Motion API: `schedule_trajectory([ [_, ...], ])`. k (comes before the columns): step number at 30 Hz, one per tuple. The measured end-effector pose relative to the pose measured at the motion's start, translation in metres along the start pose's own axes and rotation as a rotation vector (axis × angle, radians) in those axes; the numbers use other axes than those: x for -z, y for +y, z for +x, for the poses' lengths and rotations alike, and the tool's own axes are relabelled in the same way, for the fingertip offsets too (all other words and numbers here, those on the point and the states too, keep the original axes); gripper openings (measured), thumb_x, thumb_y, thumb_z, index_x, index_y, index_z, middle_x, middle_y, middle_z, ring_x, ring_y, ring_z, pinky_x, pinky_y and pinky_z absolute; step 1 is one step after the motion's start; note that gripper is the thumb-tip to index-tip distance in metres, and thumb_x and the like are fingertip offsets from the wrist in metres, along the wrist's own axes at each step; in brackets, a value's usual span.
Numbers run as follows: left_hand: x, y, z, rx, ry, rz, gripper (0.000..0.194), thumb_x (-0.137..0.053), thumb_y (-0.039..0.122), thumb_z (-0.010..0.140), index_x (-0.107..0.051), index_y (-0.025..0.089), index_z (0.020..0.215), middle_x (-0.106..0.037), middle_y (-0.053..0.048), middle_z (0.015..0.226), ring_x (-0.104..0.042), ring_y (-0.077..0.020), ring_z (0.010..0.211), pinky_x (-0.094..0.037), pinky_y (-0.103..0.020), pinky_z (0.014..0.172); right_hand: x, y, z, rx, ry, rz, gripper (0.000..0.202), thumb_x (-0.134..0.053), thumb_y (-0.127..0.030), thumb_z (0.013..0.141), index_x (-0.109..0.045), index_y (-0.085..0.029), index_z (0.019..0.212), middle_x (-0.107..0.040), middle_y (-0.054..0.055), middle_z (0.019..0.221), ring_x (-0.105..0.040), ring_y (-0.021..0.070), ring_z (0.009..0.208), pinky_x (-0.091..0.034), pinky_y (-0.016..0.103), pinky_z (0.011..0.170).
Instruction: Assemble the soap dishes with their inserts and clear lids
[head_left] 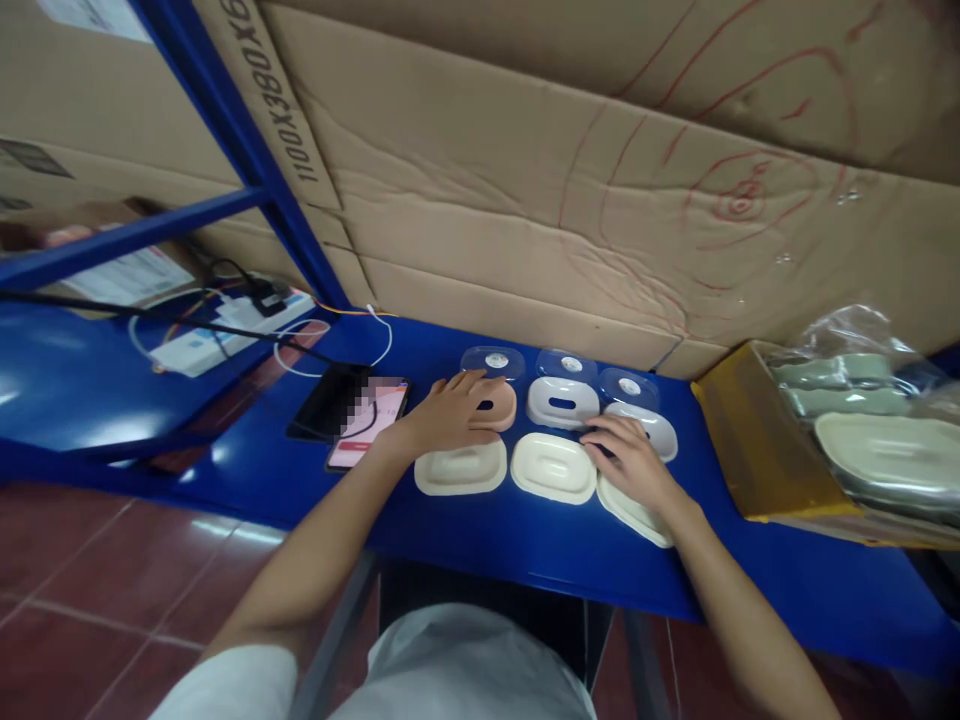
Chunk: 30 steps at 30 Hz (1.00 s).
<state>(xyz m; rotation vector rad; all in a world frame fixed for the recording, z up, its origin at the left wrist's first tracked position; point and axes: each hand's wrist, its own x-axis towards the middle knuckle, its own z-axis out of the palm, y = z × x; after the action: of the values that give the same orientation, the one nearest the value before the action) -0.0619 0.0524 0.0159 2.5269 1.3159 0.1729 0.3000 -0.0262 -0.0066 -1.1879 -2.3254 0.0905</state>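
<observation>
My left hand (448,412) reaches over a pink slotted dish (506,403), its thumb along the near side and its fingers along the far side. Bent and slightly apart, the fingers of my right hand (628,455) lie at the left end of a white slotted dish (661,436); whether they grip it I cannot tell. Between my hands sits another white slotted dish (564,393). Nearest me are three cream oval trays, one at left (459,472), one in the middle (553,470) and one partly under my right hand (637,518). Behind stand clear plastic covers (566,366) with round stickers.
A phone (367,425) and a black item (319,405) lie at left on the blue table (480,545). Further left is a power strip (225,335) with cables. A cardboard box (735,440) of bagged green and cream trays stands at right. Cardboard (480,200) walls the back.
</observation>
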Motion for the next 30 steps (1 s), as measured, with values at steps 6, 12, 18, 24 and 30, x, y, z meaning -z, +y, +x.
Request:
schedule_trajectory([
  [6, 0.004, 0.003, -0.002, 0.029, 0.02, 0.004, 0.075, -0.073, 0.042, 0.099, -0.04, 0.026, 0.164, -0.047, -0.018, 0.167, -0.044, -0.0386, 0.156, -0.042, -0.058, 0.12, 0.011, 0.005, -0.005, -0.009, 0.011, 0.002, 0.018, -0.063, -0.027, 0.106, -0.076, -0.03, 0.117, -0.077, 0.009, 0.131, -0.071, 0.033, 0.124, -0.056, 0.058, 0.104],
  [12, 0.018, 0.01, -0.009, 0.003, 0.099, 0.015, 0.071, -0.076, 0.042, 0.097, -0.044, 0.027, 0.159, -0.053, -0.014, 0.162, -0.049, -0.0351, 0.152, -0.044, -0.052, 0.118, 0.01, 0.001, -0.01, -0.007, -0.054, 0.012, 0.025, -0.065, -0.024, 0.103, -0.075, -0.033, 0.124, -0.077, 0.008, 0.132, -0.072, 0.0346, 0.122, -0.057, 0.059, 0.102],
  [18, 0.02, 0.03, -0.052, -0.024, 0.204, -0.02, 0.073, -0.075, 0.045, 0.099, -0.04, 0.027, 0.161, -0.054, -0.014, 0.162, -0.051, -0.0363, 0.15, -0.045, -0.053, 0.119, 0.014, -0.005, -0.009, 0.008, -0.081, 0.001, 0.025, -0.065, -0.022, 0.104, -0.072, -0.032, 0.126, -0.076, 0.009, 0.133, -0.072, 0.0336, 0.121, -0.057, 0.057, 0.101],
  [24, -0.004, 0.048, -0.1, -0.007, 0.169, 0.046, 0.073, -0.069, 0.053, 0.103, -0.039, 0.027, 0.164, -0.051, -0.016, 0.166, -0.051, -0.0395, 0.151, -0.048, -0.058, 0.114, 0.018, -0.026, -0.009, 0.05, -0.157, 0.013, 0.036, -0.065, -0.022, 0.104, -0.068, -0.035, 0.137, -0.075, 0.007, 0.138, -0.071, 0.033, 0.123, -0.055, 0.058, 0.105],
  [30, -0.021, 0.05, -0.113, 0.033, 0.222, 0.076, 0.069, -0.072, 0.048, 0.102, -0.043, 0.025, 0.16, -0.049, -0.018, 0.168, -0.046, -0.0417, 0.155, -0.045, -0.061, 0.117, 0.006, -0.064, -0.005, 0.198, -0.29, 0.031, 0.04, -0.061, -0.022, 0.107, -0.063, -0.032, 0.146, -0.068, 0.007, 0.152, -0.065, 0.0307, 0.138, -0.052, 0.055, 0.112],
])
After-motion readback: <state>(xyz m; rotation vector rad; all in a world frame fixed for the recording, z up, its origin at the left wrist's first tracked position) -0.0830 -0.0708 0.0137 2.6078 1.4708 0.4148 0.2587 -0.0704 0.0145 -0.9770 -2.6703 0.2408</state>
